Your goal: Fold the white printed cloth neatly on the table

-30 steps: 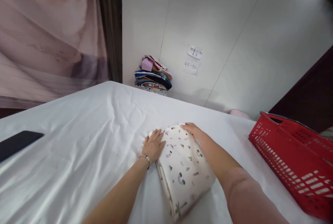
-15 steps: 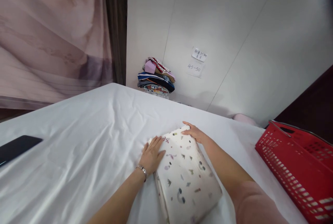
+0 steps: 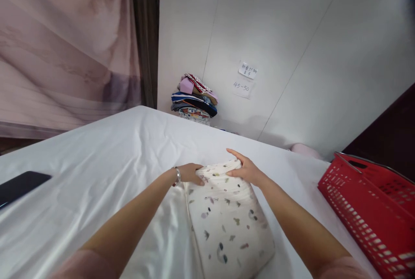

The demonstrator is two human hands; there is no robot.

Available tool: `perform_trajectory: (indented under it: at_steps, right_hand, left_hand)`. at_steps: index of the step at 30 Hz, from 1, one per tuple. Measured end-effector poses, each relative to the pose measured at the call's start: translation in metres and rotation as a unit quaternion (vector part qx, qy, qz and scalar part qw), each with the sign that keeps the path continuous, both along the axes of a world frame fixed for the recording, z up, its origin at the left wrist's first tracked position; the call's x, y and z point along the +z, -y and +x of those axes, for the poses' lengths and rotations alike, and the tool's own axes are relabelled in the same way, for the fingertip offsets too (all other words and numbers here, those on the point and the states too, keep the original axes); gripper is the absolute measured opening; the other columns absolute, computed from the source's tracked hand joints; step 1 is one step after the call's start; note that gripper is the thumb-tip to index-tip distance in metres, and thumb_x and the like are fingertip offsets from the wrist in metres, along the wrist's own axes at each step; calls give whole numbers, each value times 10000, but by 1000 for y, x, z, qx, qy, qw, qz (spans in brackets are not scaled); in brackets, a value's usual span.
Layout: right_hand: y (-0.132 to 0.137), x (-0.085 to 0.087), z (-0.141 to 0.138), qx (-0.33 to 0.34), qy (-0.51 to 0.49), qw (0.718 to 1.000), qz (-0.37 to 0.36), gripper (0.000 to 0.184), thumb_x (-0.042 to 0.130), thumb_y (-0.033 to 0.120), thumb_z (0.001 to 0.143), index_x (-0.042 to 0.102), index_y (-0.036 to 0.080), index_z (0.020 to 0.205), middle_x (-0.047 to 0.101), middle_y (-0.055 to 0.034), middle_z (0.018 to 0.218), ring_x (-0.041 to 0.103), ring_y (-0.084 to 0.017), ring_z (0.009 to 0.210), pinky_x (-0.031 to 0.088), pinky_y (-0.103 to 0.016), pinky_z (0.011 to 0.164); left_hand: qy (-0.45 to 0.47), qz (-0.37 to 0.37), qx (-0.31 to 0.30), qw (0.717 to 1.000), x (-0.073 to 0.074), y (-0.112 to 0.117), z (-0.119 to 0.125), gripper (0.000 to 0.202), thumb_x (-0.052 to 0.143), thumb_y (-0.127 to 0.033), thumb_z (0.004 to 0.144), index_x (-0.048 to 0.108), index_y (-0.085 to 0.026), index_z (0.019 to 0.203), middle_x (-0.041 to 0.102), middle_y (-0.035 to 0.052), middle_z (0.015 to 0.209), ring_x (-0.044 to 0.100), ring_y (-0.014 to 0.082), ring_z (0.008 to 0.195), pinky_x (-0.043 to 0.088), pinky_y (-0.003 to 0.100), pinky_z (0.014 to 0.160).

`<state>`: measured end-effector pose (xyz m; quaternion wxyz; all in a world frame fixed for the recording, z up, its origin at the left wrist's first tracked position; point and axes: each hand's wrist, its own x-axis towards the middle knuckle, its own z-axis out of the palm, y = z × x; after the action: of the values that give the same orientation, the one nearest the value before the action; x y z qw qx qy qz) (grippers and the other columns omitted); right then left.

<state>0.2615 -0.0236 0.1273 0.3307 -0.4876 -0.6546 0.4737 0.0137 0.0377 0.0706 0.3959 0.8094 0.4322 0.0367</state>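
Observation:
A folded white cloth (image 3: 227,223) printed with small rainbows, crowns and other motifs lies in front of me. At its far left corner is my left hand (image 3: 192,173), with a silver bracelet on the wrist. The left thumb rests on top of the fabric and the fingers curl over the far edge, partly hidden. My right hand (image 3: 247,171) grips the far right corner, thumb on top, index finger stretched out beyond the edge. Its other fingers are hidden. Light creases run along the cloth's far end between the two hands.
A wrinkled white sheet (image 3: 106,192) covers the table. To the right stands a red basket (image 3: 366,210); at the left edge lies a dark flat device (image 3: 24,187). Beyond the table, a stack of folded clothes (image 3: 194,99) sits by the wall under paper notes (image 3: 244,79).
My left hand has moved from lying flat along the cloth's left side to gripping its far left corner. My right hand has shifted slightly, and the cloth's far end is now creased.

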Motion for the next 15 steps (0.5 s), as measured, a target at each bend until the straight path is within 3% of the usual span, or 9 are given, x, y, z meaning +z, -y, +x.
perform_trajectory:
  at_steps: [3, 6, 8, 11, 13, 15]
  right_hand:
    - [2, 8, 3, -7, -9, 1000, 5, 857, 767, 272, 559, 378, 272, 1323, 641, -3, 958, 596, -181, 872, 459, -326, 824]
    - [-5, 24, 9, -31, -19, 999, 31, 824, 768, 262, 542, 423, 254, 1291, 616, -26, 1065, 585, -191, 932, 453, -338, 852]
    - [-13, 45, 12, -47, -14, 996, 69, 802, 763, 261, 537, 445, 244, 1272, 604, -32, 1087, 585, -189, 927, 456, -348, 852]
    - [-26, 86, 14, -72, 6, 983, 168, 795, 745, 259, 555, 430, 224, 1283, 607, -37, 1045, 591, -175, 872, 470, -342, 817]
    - [-32, 111, 15, -83, 24, 963, 255, 797, 725, 267, 581, 397, 207, 1306, 605, -42, 1017, 590, -170, 838, 480, -332, 783]
    - [-32, 123, 15, -93, 57, 933, 342, 776, 694, 277, 620, 370, 203, 1321, 596, -47, 1026, 584, -171, 841, 480, -329, 771]
  left_hand:
    - [-19, -24, -4, 1000, 12, -3, -8, 534, 681, -475, 536, 625, -219, 1001, 663, 8, 1025, 585, 227, 961, 432, 265, 790]
    - [-14, 20, -7, 1000, 42, -5, -15, 484, 663, -516, 542, 642, -199, 907, 677, 1, 924, 598, 200, 874, 430, 242, 725]
    - [-31, 110, 12, 993, 78, -7, -17, 478, 646, -538, 552, 642, -191, 881, 670, 1, 872, 591, 192, 839, 418, 240, 701]
    - [-75, 272, 70, 957, 146, -6, -17, 503, 624, -553, 580, 630, -184, 922, 645, 11, 839, 577, 193, 812, 401, 254, 700]
    - [-92, 387, 101, 912, 184, 2, -16, 463, 596, -533, 635, 614, -193, 949, 618, 11, 863, 561, 194, 845, 388, 268, 735]
    - [-103, 491, 124, 856, 205, 17, -16, 391, 570, -476, 699, 595, -179, 951, 594, 30, 912, 534, 204, 894, 373, 298, 777]
